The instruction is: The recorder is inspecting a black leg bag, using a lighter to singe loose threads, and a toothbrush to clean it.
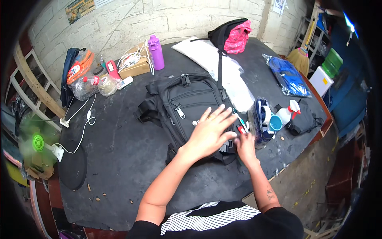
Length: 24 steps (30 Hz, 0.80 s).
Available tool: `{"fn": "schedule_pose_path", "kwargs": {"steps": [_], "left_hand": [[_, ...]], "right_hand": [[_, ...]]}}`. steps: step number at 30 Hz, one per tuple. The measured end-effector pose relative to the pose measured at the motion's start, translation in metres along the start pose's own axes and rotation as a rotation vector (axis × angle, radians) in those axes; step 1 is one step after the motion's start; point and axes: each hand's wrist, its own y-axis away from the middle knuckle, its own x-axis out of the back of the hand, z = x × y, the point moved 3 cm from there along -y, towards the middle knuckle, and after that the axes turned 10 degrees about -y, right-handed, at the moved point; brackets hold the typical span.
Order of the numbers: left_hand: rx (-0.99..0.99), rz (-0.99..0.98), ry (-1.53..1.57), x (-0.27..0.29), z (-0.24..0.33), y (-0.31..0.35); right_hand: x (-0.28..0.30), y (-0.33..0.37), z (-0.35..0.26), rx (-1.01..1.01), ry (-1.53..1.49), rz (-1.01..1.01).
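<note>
A black backpack point(195, 99) with several zipped pockets lies flat on the dark table. My left hand point(211, 131) rests on its front, fingers spread, holding nothing. Just past the bag's right edge, my right hand point(246, 147) has its fingers bent in at a small red-and-white item point(241, 129). Whether the fingertips grip that item or something under them is hidden. Beside it lies a slim teal-and-white stick point(242, 121), like a toothbrush. Right of my right hand stands a clear and dark-blue bag point(260, 125) with a light-blue cup point(275, 122) against it.
A white spray bottle point(285, 114) with a red trigger stands at the right. Behind the backpack are a white sheet point(234, 87), a pink-and-black bag point(234, 38) and a purple bottle point(156, 53). White cables point(85, 119) trail on the left, near a blurred green fan point(38, 142).
</note>
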Motion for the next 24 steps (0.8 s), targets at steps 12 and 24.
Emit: {"fn": "schedule_pose_path", "kwargs": {"steps": [12, 24], "left_hand": [[0.211, -0.085, -0.254, -0.041, -0.021, 0.048], [0.281, -0.062, -0.262, -0.050, -0.020, 0.052]], "right_hand": [[-0.036, -0.071, 0.047, -0.127, 0.334, -0.128], [-0.034, -0.079, 0.060, 0.014, 0.285, -0.067]]}}
